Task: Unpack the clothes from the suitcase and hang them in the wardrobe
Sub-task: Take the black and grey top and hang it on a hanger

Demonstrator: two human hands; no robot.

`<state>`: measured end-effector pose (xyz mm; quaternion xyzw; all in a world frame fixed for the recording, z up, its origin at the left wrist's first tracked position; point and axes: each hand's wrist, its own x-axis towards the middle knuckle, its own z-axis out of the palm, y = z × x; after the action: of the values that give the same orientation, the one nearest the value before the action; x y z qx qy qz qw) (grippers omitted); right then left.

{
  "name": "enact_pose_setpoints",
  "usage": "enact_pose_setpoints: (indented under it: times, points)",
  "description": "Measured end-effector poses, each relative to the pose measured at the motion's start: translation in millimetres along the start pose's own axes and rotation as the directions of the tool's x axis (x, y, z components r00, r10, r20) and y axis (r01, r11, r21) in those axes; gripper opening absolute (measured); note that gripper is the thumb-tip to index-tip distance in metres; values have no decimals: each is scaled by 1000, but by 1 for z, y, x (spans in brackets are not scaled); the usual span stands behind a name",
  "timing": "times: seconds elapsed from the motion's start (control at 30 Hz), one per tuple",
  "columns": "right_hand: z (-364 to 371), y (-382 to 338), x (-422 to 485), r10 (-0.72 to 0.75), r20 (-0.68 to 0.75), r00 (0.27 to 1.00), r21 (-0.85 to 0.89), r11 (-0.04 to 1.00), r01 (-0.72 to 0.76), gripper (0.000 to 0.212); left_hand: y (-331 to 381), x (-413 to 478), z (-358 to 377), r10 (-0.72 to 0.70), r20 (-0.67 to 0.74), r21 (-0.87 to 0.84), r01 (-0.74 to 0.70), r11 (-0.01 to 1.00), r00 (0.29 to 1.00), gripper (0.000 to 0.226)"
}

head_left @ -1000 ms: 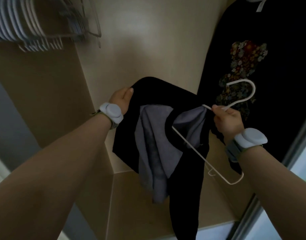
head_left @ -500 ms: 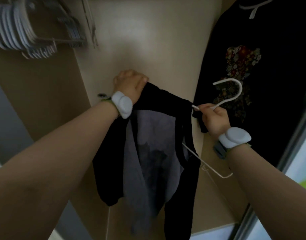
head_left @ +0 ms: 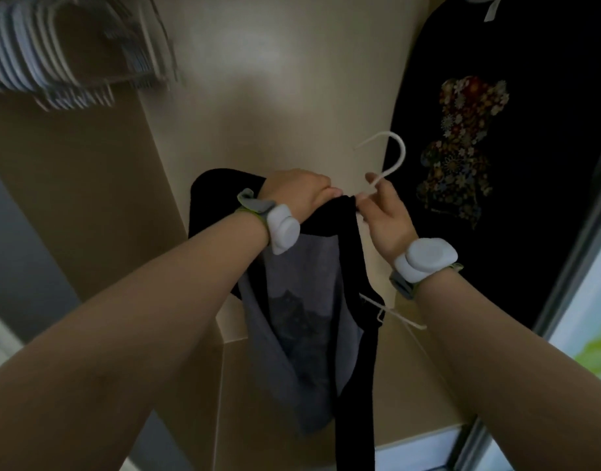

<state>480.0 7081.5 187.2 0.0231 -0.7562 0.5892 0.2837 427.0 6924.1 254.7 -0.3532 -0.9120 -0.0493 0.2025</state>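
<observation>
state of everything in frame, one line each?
Hanger, hook free, not hung yet.
Shirt, partly on the hanger, hanging down.
Left hand, grips the shirt's top edge.
Right hand, holds the hanger below its hook.
Black top, hanging in the wardrobe.
Spare hangers, bunched, empty.

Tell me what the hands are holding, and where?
The left hand grips the black-and-grey shirt at its top edge; the right hand pinches the white hanger at its neck, just below the hook.

Black-grey shirt hanging bunched from white hanger; hook upright, one end protruding right, inside wardrobe.
</observation>
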Motion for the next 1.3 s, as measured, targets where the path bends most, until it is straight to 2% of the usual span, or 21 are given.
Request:
enact_pose_setpoints:
  times: [0.07,0.1,0.13,0.2,0.3,0.37,0.43,0.53,0.67,0.77,0.9,1.0,1.13,1.3]
  points:
    - [-10,11,-14,-181,-155,971,-219,965,145,34,-7,-1,3,-77,-10,-10,77,997,997,47]
    - [-14,17,-24,-239,-208,949,-244,952,186,25,-9,-2,4,-108,-20,-9,108,994,994,48]
    - [-14,26,-34,-238,-218,946,-245,952,183,16,-10,-2,5,-134,-25,-24,133,991,991,48]
    - [-10,43,-51,-124,-124,984,-314,946,80,10,-10,-1,5,-157,-50,-76,153,985,986,48]
    - [-4,66,-65,53,79,995,-362,932,-21,29,-7,0,4,-133,-104,-82,125,989,986,48]
    - [-3,73,-67,55,146,988,-330,944,-4,38,-5,-2,4,-117,-118,-68,109,992,986,48]
    - [-2,75,-67,19,184,983,-376,925,52,41,-5,-5,5,-119,-139,-69,110,992,983,46]
    - [2,79,-71,-19,242,970,-442,888,128,35,-6,-8,5,-149,-146,-131,130,983,978,43]
    - [3,102,-81,208,385,899,-589,806,66,29,-14,-12,0,-207,-147,-245,167,955,967,45]
    - [-18,120,-80,318,341,885,-715,698,25,29,-31,-21,-6,-242,-172,-299,184,936,955,47]
    - [-55,120,-69,258,300,919,-779,622,80,34,-50,-35,-4,-263,-108,-266,227,937,959,46]
    - [-74,116,-53,253,292,922,-796,599,88,32,-59,-41,2,-307,-92,-331,262,907,947,48]
    - [-82,106,-37,242,280,929,-798,597,85,25,-61,-42,5,-372,-170,-490,249,835,913,52]
    - [-76,95,-28,211,301,930,-798,590,125,25,-62,-39,6,-439,-255,-580,228,782,862,52]
